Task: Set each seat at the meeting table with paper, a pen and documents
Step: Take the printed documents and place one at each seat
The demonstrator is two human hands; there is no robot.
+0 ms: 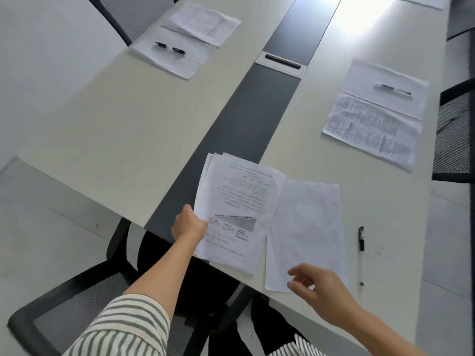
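We find the left hand [190, 226] gripping the document stack [239, 201]; the right hand [318, 289], fingers loose and empty, over the blank sheet [305, 222]; pen [361, 240] alongside.

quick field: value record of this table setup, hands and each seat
left hand: holds document stack
right hand: open, above near corner of blank sheet
near pen: on table, right of blank sheet, apart
left seat: left paper with left pen on it, left document beside
right seat: right paper with right pen on it, right document beside
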